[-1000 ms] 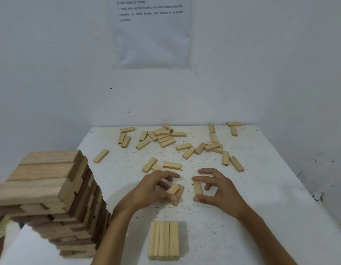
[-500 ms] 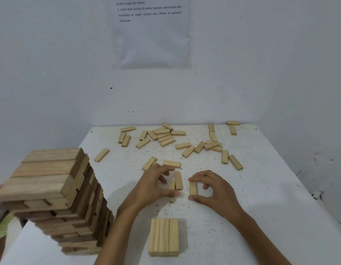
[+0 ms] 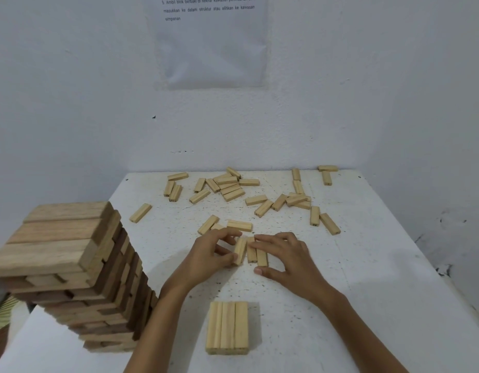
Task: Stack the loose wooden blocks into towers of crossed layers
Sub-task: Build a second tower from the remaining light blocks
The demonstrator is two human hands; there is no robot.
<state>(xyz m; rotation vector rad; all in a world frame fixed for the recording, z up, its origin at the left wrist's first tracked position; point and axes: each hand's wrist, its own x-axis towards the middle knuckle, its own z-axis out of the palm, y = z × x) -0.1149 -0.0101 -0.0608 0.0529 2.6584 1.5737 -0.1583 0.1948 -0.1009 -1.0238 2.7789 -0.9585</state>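
- White table [image 3: 367, 265]: speckled top, set into a wall corner.
- Left hand [image 3: 214, 254]: at table centre, fingers curled. Thumb and fingertips pinching the tilted block [image 3: 240, 250], which is raised on a long edge and leaning.
- Right hand [image 3: 289, 261]: just beside the left. Fingers laid across the far ends of the pair of flat blocks [image 3: 257, 255], thumb curled in at the near ends. Narrow grip on the pair.
- Tilted block touching the pair. All three side by side on the table between the hands, long axes pointing away from the person.
- Flat layer [image 3: 227, 328]: four blocks by the visible seams, packed side by side. Nearer the person than the hands and apart from them.
- Tall tower [image 3: 71, 265]: at the left table edge, larger and darker blocks in crossed layers, three blocks across the top. Slightly blurred.
- Loose blocks [image 3: 230, 184]: scattered over the far half of the table, densest at far centre, with a second group far right.
- Single block [image 3: 140, 212]: alone toward the left, well apart from the rest.
- Near pair of loose blocks [image 3: 239, 225]: just beyond the left fingertips.
- Printed sheet [image 3: 211, 41]: on the wall above the table, a few lines of print at its top.
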